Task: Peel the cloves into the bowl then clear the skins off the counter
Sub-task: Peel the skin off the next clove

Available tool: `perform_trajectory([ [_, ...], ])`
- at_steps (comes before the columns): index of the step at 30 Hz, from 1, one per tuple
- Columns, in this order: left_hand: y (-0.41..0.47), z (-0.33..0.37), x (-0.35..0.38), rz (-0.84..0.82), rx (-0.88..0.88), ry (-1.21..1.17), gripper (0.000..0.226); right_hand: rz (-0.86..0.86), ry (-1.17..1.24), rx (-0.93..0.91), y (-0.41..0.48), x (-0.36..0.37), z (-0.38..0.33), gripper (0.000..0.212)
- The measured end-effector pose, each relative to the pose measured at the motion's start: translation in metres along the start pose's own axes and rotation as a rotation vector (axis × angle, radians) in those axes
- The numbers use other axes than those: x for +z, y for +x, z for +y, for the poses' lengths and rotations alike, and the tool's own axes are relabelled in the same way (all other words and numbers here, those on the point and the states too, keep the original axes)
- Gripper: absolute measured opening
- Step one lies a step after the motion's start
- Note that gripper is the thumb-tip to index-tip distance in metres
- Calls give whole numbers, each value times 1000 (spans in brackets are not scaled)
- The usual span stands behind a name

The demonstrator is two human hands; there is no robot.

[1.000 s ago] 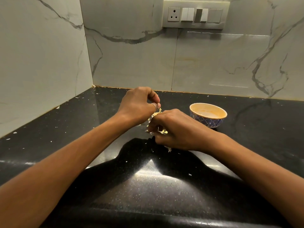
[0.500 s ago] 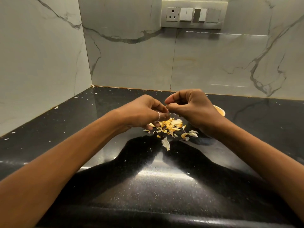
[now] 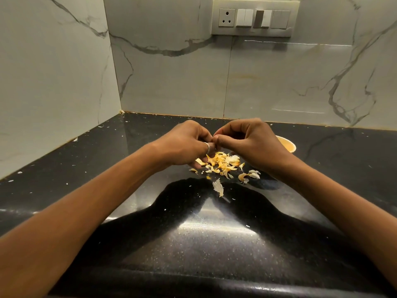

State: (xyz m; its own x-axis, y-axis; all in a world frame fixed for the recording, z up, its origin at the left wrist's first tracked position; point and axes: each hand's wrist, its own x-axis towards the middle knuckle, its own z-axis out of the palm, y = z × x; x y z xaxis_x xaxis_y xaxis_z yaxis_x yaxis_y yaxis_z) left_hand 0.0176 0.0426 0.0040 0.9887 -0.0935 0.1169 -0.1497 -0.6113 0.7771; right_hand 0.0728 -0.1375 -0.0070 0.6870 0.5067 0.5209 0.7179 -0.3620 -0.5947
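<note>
Head view, left hand [image 3: 184,145], right hand [image 3: 251,143] touching, skins [image 3: 221,163] strewn left-right

Glossy black counter [image 3: 214,244], heap of papery skins [image 3: 223,163] at its middle, 1 bowl [image 3: 287,145] just right

Landmark: skin pile [image 3: 221,163], lying on the counter [image 3: 193,244].

- Left hand [image 3: 184,145]: above the pile's left edge.
- Right hand [image 3: 247,140]: above its right edge. The fingertips of both hands meet over the pile; anything held is hidden.
- Bowl [image 3: 286,145]: on the counter, right of and behind the pile, partly hidden by the right hand.
- Loose skin [image 3: 218,187]: just in front of the pile.
- Switch panel [image 3: 254,18]: on the wall, well behind the pile.
</note>
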Motion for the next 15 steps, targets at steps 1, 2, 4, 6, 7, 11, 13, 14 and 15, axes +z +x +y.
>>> perform_trajectory([
  [1,1,-1,0,12,-2,14,11,19,-53,-25,0,1,1,11],
  [2,2,-2,1,24,-4,22,10,31,-94,-46,0,1,1,10],
  [4,4,-4,2,52,-5,8,11,40,-140,-73,0,1,2,8],
  [6,6,-6,3,61,-24,-72,11,52,-149,-81,1,1,3,8],
  [7,6,-6,3,60,-41,-130,10,56,-146,-81,1,1,3,8],
  [11,7,-6,3,74,-104,-312,9,59,-127,-96,1,1,3,13],
  [13,7,-6,3,79,-109,-330,10,72,-134,-105,1,2,2,12],
  [14,7,-6,3,78,-105,-329,10,83,-144,-107,1,3,2,11],
  [15,7,-6,4,77,-102,-332,10,93,-156,-107,0,3,3,9],
])
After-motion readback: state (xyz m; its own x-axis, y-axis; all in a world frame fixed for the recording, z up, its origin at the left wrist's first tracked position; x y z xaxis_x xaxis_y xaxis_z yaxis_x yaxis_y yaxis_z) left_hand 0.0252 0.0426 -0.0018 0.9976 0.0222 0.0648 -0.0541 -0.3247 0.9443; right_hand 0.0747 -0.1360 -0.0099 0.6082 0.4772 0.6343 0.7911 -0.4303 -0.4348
